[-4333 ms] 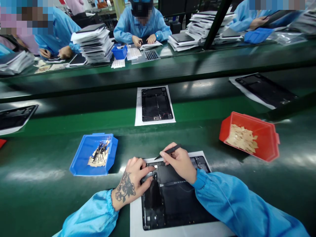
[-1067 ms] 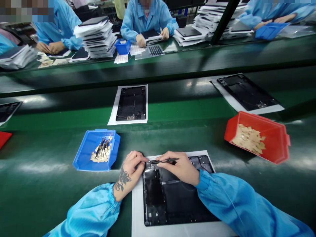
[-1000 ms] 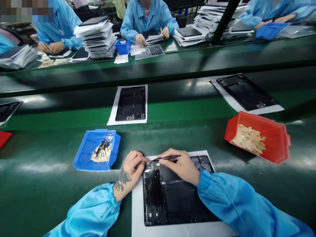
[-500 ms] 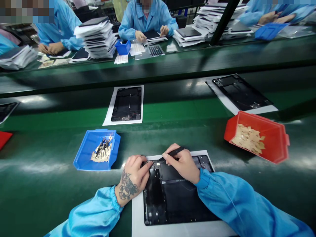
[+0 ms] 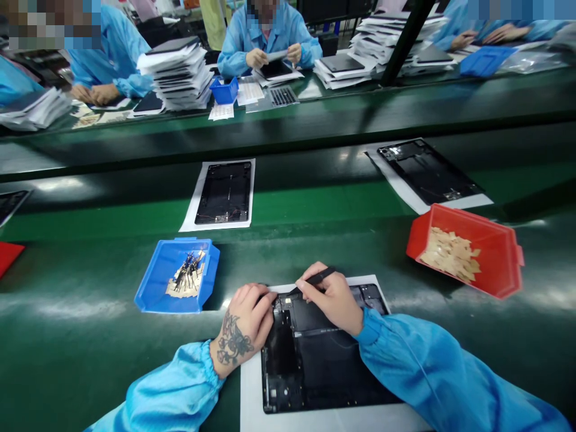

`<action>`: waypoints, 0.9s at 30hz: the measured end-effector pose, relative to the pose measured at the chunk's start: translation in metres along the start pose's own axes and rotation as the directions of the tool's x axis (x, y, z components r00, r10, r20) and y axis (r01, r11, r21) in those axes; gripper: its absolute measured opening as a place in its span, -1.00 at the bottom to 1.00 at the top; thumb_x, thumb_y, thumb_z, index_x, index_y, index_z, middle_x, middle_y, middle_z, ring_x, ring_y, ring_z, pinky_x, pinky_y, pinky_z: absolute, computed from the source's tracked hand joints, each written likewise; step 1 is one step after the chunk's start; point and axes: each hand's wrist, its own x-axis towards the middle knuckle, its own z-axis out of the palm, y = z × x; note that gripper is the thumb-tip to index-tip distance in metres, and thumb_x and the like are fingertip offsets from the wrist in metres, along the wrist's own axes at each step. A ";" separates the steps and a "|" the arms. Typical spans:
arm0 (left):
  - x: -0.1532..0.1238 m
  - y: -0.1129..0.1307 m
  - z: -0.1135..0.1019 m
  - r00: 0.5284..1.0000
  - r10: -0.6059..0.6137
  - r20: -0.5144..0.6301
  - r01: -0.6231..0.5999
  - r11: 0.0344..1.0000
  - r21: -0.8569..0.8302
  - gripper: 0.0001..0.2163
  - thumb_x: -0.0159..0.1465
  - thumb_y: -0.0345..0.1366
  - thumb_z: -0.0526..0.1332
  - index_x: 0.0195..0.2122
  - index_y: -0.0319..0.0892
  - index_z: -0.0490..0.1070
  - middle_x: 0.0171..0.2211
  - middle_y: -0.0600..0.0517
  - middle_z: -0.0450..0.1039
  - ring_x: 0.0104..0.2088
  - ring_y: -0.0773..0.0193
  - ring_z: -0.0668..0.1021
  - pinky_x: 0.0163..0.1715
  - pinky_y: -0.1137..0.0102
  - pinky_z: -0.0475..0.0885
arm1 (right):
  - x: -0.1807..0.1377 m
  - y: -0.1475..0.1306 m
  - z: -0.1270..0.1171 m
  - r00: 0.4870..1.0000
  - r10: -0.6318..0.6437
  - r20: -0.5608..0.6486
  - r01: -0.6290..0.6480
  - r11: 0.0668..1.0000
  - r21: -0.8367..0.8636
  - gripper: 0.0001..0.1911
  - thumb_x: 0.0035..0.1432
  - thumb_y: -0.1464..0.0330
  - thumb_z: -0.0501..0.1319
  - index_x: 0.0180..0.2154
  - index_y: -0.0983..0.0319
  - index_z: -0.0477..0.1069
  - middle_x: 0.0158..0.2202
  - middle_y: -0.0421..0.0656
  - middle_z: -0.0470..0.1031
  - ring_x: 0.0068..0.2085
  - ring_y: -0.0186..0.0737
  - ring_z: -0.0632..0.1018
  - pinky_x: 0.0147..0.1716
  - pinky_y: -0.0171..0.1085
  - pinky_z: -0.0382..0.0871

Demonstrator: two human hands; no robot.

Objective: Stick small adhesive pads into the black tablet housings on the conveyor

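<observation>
An opened black tablet, its inner parts showing, lies on a white sheet in front of me. At its upper left corner my left hand has its fingers bent over the edge and its thumb side against the corner; the fingertips are partly hidden. My right hand pinches black tweezers above the top edge. Their tips point left, towards my left fingertips, close to a small light part. Whether the tips hold anything is too small to tell.
Left of the tablet stands a blue bin with black strips and tan pieces. A red bin with tan pieces stands right. Beyond, open tablets lie on sheets. Co-workers sit across, by a paper-and-tablet stack.
The tablets on the far strip have shifted slightly left. Across from me, a co-worker has lifted a light flat piece off a tablet. My hands have barely moved.
</observation>
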 end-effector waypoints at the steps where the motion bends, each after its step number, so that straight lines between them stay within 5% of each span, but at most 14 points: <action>1: 0.001 0.000 0.000 1.000 -0.021 0.003 0.021 1.000 -0.022 -0.73 0.28 -0.42 0.04 -0.01 -0.22 0.33 -0.15 -0.13 0.37 -0.15 0.10 0.40 -0.15 0.20 0.34 | 0.000 0.000 0.000 1.000 -0.001 -0.002 0.001 1.000 0.001 -0.83 0.18 0.29 0.21 -0.40 0.23 0.34 -0.56 -0.25 0.38 -0.53 -0.30 0.47 -0.52 -0.35 0.39; 9: 0.010 -0.007 0.004 0.996 -0.084 -0.006 0.084 0.996 -0.036 -0.73 0.34 -0.28 0.07 0.04 -0.17 0.32 -0.17 -0.08 0.39 -0.16 0.14 0.40 -0.16 0.25 0.30 | 0.002 0.000 0.002 0.999 0.000 -0.055 0.002 0.999 0.035 -0.82 0.16 0.27 0.22 -0.39 0.23 0.32 -0.58 -0.26 0.38 -0.55 -0.29 0.49 -0.53 -0.35 0.41; 16: 0.031 -0.009 0.003 0.982 -0.158 0.102 0.160 0.987 -0.007 -0.79 0.32 -0.20 0.11 -0.42 -0.17 0.34 -0.45 0.03 0.33 -0.36 0.22 0.37 -0.33 0.33 0.27 | -0.001 -0.006 0.004 0.994 -0.035 -0.106 0.047 0.993 0.111 -0.83 0.12 0.28 0.22 -0.42 0.22 0.31 -0.60 -0.28 0.34 -0.58 -0.32 0.45 -0.59 -0.37 0.35; 23: 0.037 0.003 -0.002 0.989 -0.142 0.050 0.139 0.989 0.060 -0.78 0.38 -0.27 -0.03 -0.39 -0.17 0.27 -0.44 0.02 0.34 -0.42 0.25 0.40 -0.41 0.38 0.28 | -0.055 -0.058 0.002 0.978 -0.209 0.010 0.206 0.972 0.114 -0.95 0.09 0.41 0.20 -0.42 0.21 0.40 -0.47 -0.19 0.47 -0.44 -0.27 0.49 -0.44 -0.33 0.36; 27: 0.065 0.004 -0.019 0.995 -0.094 0.040 0.092 0.994 0.052 -0.78 0.39 -0.31 -0.07 -0.35 -0.15 0.29 -0.48 0.07 0.34 -0.47 0.30 0.41 -0.44 0.43 0.28 | -0.087 -0.057 -0.001 0.965 -0.228 0.126 0.205 0.963 0.174 -0.94 -0.03 0.46 0.27 -0.47 0.19 0.43 -0.48 -0.19 0.53 -0.46 -0.27 0.52 -0.44 -0.37 0.35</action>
